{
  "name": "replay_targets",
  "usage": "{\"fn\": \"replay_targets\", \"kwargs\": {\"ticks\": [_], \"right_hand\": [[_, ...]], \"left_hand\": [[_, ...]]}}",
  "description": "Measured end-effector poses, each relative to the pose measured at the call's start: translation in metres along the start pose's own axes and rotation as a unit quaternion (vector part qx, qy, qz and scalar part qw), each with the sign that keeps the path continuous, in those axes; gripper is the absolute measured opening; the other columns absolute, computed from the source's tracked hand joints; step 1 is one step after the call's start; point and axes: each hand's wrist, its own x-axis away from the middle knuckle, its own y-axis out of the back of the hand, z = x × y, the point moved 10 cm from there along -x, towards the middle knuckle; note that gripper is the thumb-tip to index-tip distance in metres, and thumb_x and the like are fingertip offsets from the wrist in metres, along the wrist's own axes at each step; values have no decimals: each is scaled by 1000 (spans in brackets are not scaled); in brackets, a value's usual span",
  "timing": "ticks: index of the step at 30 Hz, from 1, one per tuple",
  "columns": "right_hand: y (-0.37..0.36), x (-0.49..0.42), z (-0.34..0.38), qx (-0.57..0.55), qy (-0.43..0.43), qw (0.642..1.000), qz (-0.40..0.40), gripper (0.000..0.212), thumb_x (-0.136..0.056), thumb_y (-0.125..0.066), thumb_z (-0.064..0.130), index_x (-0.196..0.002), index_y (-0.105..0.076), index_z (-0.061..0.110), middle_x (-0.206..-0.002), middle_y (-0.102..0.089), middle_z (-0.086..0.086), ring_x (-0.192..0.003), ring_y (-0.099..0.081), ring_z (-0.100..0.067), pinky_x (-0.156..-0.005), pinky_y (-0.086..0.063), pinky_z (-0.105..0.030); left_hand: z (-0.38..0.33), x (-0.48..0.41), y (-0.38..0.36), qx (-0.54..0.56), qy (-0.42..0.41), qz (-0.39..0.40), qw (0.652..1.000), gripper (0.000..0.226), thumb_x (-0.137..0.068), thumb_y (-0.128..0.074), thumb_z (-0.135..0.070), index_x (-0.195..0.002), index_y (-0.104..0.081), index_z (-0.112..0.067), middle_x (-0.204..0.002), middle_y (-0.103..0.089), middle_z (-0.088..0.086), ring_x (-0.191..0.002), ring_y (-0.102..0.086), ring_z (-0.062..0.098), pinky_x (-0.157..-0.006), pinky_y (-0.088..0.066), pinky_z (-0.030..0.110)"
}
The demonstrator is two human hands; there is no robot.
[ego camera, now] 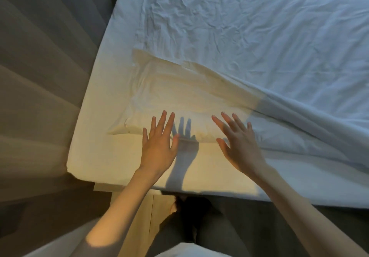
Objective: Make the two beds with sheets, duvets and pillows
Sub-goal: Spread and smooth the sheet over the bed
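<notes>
A white pillow (179, 100) lies flat at the near end of the bed, lit yellow by a lamp. A white creased duvet (249, 36) covers the bed beyond it and overlaps the pillow's far and right edges. The fitted sheet (111, 156) shows bare on the mattress around the pillow. My left hand (159, 144) is spread flat, fingers straight, over the pillow's near edge. My right hand (239, 146) is also spread with straight fingers, just right of it, near the duvet's fold. Neither hand holds anything; their shadows fall on the sheet.
Grey curtains (40, 76) hang close along the bed's left side. A pale wooden piece of furniture (143, 212) stands below the mattress corner. Dark floor lies under me, with a second white edge (179, 251) at the bottom of the view.
</notes>
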Motion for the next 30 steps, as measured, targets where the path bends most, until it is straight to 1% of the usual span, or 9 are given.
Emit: {"fn": "replay_targets", "kwargs": {"ticks": [5,10,11,15,17,24,26,28,30], "right_hand": [[21,56,18,-12,-29,999,-38,66,-96,-54,26,-153,-21,33,-161,-20,0,-149,-12,-27,-117,-15,-59],[34,122,35,-4,-48,996,-71,67,-94,-58,23,-152,-25,31,-159,-26,-3,-149,-17,-28,-116,-16,-61],[37,135,34,-5,-57,995,-81,67,-94,-58,23,-152,-25,31,-159,-26,-3,-149,-16,-27,-116,-16,-61],[51,188,20,-38,-117,988,-91,64,-98,-54,24,-152,-22,35,-161,-17,3,-150,-9,-22,-119,-3,-53],[62,212,8,-46,-128,986,-100,63,-98,-53,24,-152,-23,34,-161,-17,2,-150,-8,-22,-119,-2,-53],[95,302,-81,-53,-216,966,-133,66,-97,-55,25,-152,-21,36,-161,-16,4,-150,-6,-19,-118,-2,-50],[102,327,-114,-48,-239,961,-131,66,-97,-53,29,-152,-18,37,-162,-13,5,-150,-4,-19,-117,0,-49],[112,352,-153,-40,-261,956,-130,66,-98,-51,32,-152,-14,39,-162,-12,6,-150,-3,-20,-119,-3,-52],[125,376,-194,-30,-277,951,-136,66,-98,-51,34,-152,-14,39,-162,-14,5,-150,-6,-22,-119,-6,-54]], "left_hand": [[-17,50,17,-18,-39,-25,999,60,-103,-28,-45,-154,2,-35,-161,11,-12,-149,13,18,-117,6,41],[-39,104,31,-36,-90,-9,995,60,-103,-28,-46,-154,2,-35,-162,10,-10,-149,11,20,-119,2,43],[-45,113,32,-42,-105,-5,994,59,-103,-27,-46,-154,1,-35,-162,10,-9,-149,11,21,-119,2,44],[-82,138,26,-53,-160,16,986,59,-103,-26,-45,-155,-1,-34,-163,9,-8,-149,11,22,-121,-1,47],[-108,146,18,-57,-187,23,980,58,-103,-28,-43,-155,-2,-34,-163,9,-7,-149,11,23,-121,-1,47],[-236,169,-25,-95,-294,29,951,57,-103,-29,-43,-155,-7,-33,-163,5,-5,-150,8,25,-118,1,44],[-276,175,-42,-99,-306,31,946,57,-103,-29,-43,-155,-8,-34,-163,3,-5,-150,7,24,-118,2,43],[-320,182,-62,-102,-314,30,943,56,-103,-30,-43,-155,-9,-35,-163,2,-6,-150,6,24,-119,1,45],[-365,189,-84,-100,-316,32,943,56,-103,-29,-44,-154,-9,-35,-163,2,-6,-150,6,23,-120,0,47]]}}
